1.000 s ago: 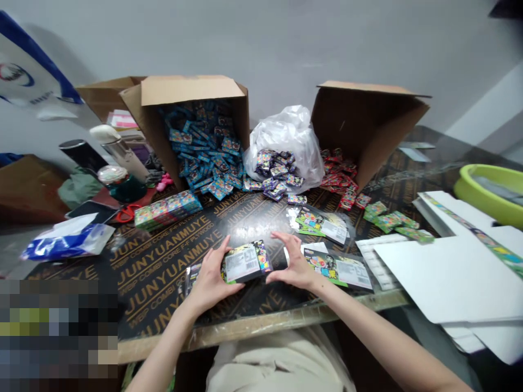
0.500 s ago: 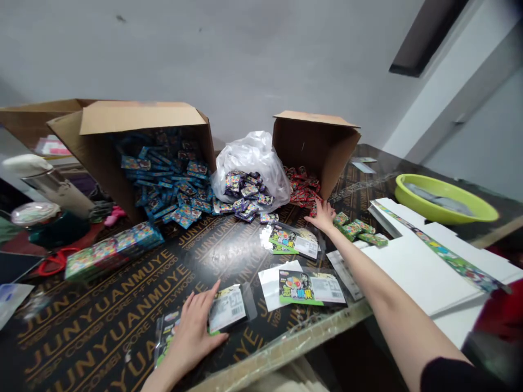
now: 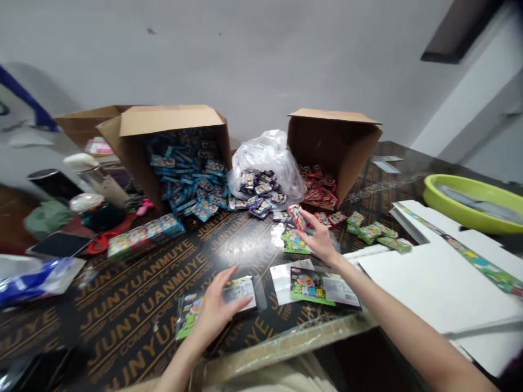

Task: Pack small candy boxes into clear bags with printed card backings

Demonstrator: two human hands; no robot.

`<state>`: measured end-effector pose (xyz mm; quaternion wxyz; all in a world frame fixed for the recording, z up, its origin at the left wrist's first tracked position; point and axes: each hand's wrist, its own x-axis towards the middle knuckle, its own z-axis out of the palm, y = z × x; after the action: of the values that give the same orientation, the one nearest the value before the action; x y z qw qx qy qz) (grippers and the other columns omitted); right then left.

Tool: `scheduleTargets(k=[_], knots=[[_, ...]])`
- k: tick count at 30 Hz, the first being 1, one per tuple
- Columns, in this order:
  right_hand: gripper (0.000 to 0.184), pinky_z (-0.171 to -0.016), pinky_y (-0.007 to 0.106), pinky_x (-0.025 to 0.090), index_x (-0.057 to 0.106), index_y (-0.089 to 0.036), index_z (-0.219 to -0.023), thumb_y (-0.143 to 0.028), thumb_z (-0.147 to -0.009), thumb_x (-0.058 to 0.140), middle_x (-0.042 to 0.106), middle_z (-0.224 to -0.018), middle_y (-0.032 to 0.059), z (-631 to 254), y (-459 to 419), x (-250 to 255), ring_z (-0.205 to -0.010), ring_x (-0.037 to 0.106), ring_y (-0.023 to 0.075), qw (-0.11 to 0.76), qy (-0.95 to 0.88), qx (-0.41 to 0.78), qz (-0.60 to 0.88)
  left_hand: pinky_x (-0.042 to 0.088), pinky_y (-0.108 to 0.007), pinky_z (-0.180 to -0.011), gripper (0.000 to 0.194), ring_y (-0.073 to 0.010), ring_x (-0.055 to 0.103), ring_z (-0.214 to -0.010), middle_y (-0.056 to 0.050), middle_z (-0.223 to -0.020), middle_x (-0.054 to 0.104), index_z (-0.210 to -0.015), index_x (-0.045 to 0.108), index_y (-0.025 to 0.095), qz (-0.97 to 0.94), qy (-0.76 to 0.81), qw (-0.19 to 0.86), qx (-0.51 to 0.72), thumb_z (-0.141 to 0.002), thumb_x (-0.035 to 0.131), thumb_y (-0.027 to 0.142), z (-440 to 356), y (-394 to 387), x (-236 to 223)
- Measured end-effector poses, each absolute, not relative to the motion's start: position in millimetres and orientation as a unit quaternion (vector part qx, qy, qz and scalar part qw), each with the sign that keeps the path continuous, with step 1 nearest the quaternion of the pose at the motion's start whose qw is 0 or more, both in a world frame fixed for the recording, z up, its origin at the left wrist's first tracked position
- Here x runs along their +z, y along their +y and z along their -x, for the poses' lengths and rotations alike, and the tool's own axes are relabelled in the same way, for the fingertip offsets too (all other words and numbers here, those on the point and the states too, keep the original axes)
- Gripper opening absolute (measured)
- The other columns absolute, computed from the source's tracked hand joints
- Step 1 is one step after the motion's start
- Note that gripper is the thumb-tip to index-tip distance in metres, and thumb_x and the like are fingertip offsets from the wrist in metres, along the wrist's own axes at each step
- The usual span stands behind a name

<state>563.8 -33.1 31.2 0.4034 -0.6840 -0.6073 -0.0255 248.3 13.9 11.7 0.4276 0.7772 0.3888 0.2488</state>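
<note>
Between the thumb and fingers of my right hand is a small red candy packet, raised over the printed cards at the middle of the table. Below that hand lies a green and black printed card in a clear sleeve. Closer to the table edge is a second sleeved card, on top of white paper. My left hand, thumb and fingers apart, hovers over or rests on another sleeved card; I cannot tell whether it touches. Loose red packets spill from the right cardboard box.
Blue packets fill the left box. Purple packets lie in a clear plastic bag. Green packets, white card sheets and a yellow-green basin are at right. Red scissors and a packet row are left.
My right hand has drawn back from the red pile with a red packet. My left hand has lifted slightly and its fingers spread. The whole view has shifted, so more of the left side shows.
</note>
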Motion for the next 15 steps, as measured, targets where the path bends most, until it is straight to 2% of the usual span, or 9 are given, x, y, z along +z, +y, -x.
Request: scheduleTargets(k=[3,6,9,11,13,15], knots=[[0.059,-0.105,0.039,0.032,0.029,-0.025,-0.135,-0.020,-0.081,0.052,0.043,-0.134,0.0044,-484,-57,33,-0.124,0.039,0.0201,0.432,-0.686,0.015,0.586,0.042,-0.038,-0.088,0.043,-0.0227,0.060,-0.093,-0.011,-0.100,0.065,-0.108,0.060,0.014,-0.593,0.384,0.640,0.302,-0.075,0.058,0.042,-277,1,34],[0.062,-0.104,0.042,0.032,0.027,-0.027,-0.136,-0.023,-0.080,0.054,0.042,-0.134,0.0051,-436,-76,33,-0.125,0.037,0.0225,0.411,-0.740,0.058,0.530,0.046,-0.030,-0.074,0.031,-0.0152,0.061,-0.068,-0.007,-0.077,0.067,-0.091,0.066,0.010,-0.488,0.347,0.727,0.337,-0.073,0.061,0.035,-287,-2,42],[0.075,-0.103,0.047,0.029,0.028,-0.024,-0.135,-0.034,-0.071,0.065,0.029,-0.141,0.0099,-425,-82,38,-0.128,0.029,0.0287,0.387,-0.749,0.096,0.528,0.043,-0.023,-0.058,0.019,-0.0104,0.053,-0.053,-0.002,-0.059,0.062,-0.070,0.066,0.009,-0.479,0.360,0.737,0.313,-0.067,0.066,0.028,-276,-3,42],[0.082,-0.103,0.048,0.026,0.027,-0.022,-0.135,-0.035,-0.066,0.069,0.029,-0.140,0.0116,-426,-81,42,-0.128,0.028,0.0299,0.382,-0.749,0.122,0.527,0.041,-0.023,-0.055,0.019,-0.0106,0.052,-0.051,-0.002,-0.056,0.061,-0.065,0.065,0.009,-0.509,0.364,0.732,0.270,-0.066,0.066,0.028,-265,-3,41],[0.080,-0.102,0.045,0.027,0.029,-0.022,-0.133,-0.031,-0.063,0.068,0.039,-0.131,0.0104,-429,-79,44,-0.123,0.033,0.0281,0.381,-0.758,0.135,0.513,0.043,-0.025,-0.060,0.026,-0.0136,0.056,-0.057,-0.004,-0.062,0.064,-0.071,0.067,0.009,-0.564,0.357,0.708,0.233,-0.070,0.062,0.034,-254,-1,41],[0.072,-0.099,0.043,0.028,0.035,-0.023,-0.127,-0.027,-0.062,0.066,0.046,-0.121,0.0085,-431,-77,42,-0.117,0.039,0.0270,0.378,-0.753,0.122,0.524,0.045,-0.031,-0.073,0.036,-0.0192,0.060,-0.074,-0.008,-0.082,0.067,-0.090,0.067,0.011,-0.652,0.353,0.634,0.217,-0.074,0.057,0.042,-243,3,37]])
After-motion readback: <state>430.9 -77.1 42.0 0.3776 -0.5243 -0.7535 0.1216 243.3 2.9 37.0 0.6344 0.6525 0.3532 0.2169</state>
